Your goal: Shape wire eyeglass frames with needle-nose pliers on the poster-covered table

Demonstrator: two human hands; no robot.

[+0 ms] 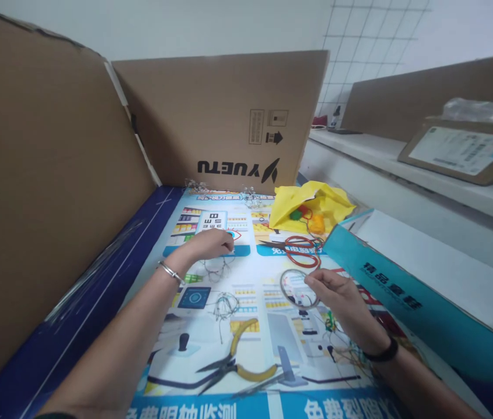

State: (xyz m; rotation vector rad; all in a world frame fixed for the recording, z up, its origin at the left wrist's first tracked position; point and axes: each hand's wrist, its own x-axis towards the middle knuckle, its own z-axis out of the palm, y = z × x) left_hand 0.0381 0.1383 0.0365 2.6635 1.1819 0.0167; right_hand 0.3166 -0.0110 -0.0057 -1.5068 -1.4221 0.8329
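Nearest, lying on the printed sheet (211,407): yellow-handled pliers (240,365), jaws apart, untouched. Just beyond, a small tangle of thin wire (225,304), loose on the sheet. To the right at mid-distance, the right hand (344,302), black band at the wrist, thumb and forefinger closed on the rim of a wire ring (297,288), remaining fingers loosely curled; ring raised a little above the sheet, tilted toward the camera. Probably best held lightly at one spot on the rim, firm enough to stop slipping without bending the round out of shape, and clear of the loose strands below the wrist. Farther left, the left hand (209,243), silver bangle (170,271) on the wrist, fingers curled down with tips on the sheet just beyond another wisp of wire (217,269); no telling whether closed on anything, fingertips hidden. Likely worth feeling for a single strand there rather than dragging the whole clump. Beyond the ring, a red wire coil (301,251); behind that, a yellow bag (311,203) with coloured beads; at the back, a cardboard panel (229,128).
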